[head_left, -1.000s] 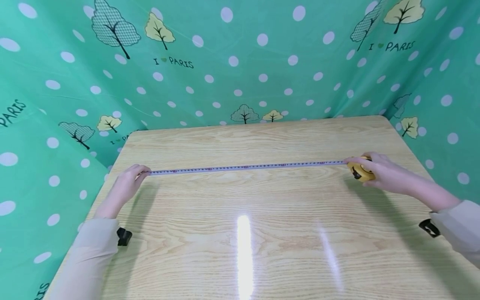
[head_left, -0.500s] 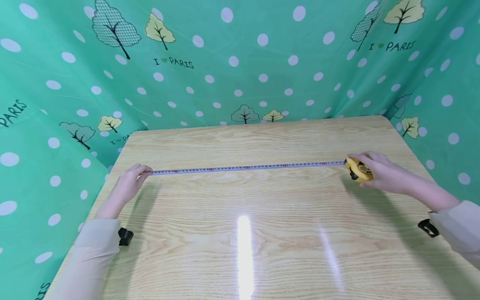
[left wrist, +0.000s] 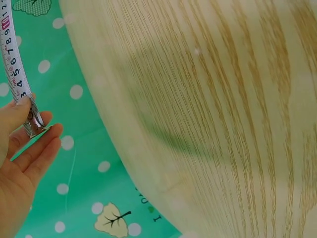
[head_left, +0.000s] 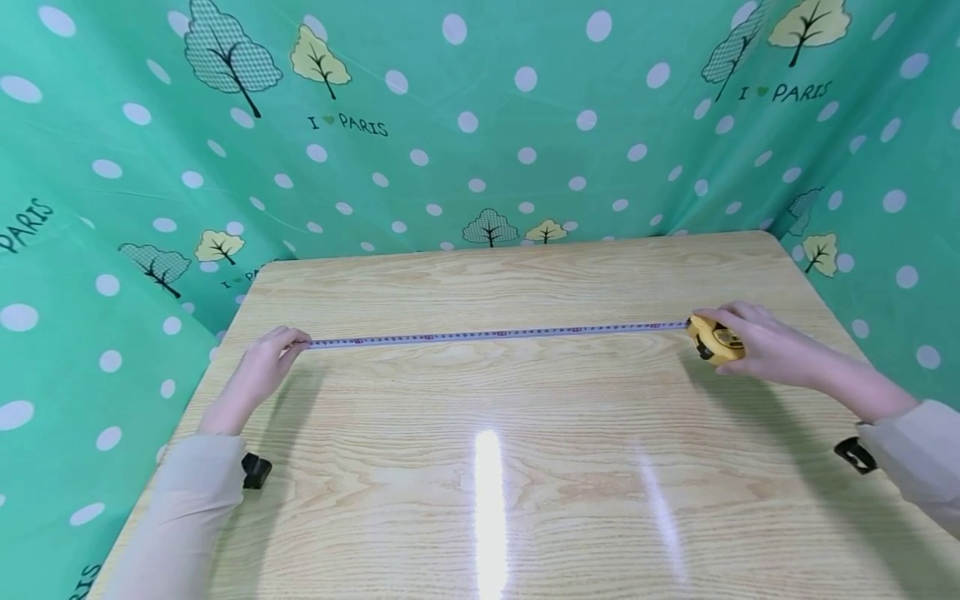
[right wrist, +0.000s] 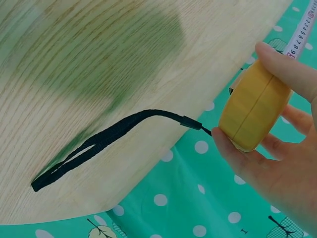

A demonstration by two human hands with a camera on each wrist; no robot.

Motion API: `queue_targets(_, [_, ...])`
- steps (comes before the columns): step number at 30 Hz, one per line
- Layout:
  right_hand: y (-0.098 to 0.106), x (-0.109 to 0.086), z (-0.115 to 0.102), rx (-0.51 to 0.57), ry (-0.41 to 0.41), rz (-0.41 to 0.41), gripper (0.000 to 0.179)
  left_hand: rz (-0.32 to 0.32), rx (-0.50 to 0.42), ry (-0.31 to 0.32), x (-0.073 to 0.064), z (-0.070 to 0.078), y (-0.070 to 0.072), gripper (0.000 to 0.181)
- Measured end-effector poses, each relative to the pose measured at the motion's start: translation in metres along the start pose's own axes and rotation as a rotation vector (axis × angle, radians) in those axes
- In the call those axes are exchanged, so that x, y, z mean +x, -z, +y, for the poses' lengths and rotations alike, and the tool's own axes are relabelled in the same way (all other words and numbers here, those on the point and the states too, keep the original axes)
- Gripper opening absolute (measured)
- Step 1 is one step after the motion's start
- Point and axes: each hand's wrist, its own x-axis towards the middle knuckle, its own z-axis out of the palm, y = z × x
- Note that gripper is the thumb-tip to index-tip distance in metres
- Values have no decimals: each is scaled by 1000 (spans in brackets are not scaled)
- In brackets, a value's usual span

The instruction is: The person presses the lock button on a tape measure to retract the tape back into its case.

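A tape measure with a yellow case (head_left: 715,340) is gripped by my right hand (head_left: 772,346) on the right side of the table. Its white blade (head_left: 465,337), marked with black numbers and red tens, stretches nearly straight across to the left. There my left hand (head_left: 258,371) pinches the blade's end between thumb and fingers, near the metal hook (left wrist: 37,130) in the left wrist view. In the right wrist view, thumb and fingers wrap the case (right wrist: 255,106). A black wrist strap (right wrist: 114,131) hangs from it. Shadows of both hands fall on the wood below.
The wood-grain table (head_left: 420,500) has rounded far corners and a bright light reflection (head_left: 489,508) near its front. A green curtain (head_left: 480,100) with white dots and trees surrounds its back and sides. Black wrist mounts (head_left: 257,471) show beneath both sleeves.
My left hand has shifted slightly right with the blade end. The case has turned and moved a little left, and the blade's markings have slid toward the right.
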Motion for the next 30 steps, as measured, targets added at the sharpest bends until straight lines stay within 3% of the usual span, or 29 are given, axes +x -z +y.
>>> queue_targets(13, [-2, 1, -1, 30, 19, 18, 75, -14, -5, -9, 3, 3, -3, 9])
queue_targets(23, [-4, 1, -3, 28, 18, 19, 76, 9, -15, -40, 4, 6, -7, 9])
queue_targets(30, [-5, 3, -5, 25, 16, 10, 75, -17, -17, -19, 6, 11, -7, 11])
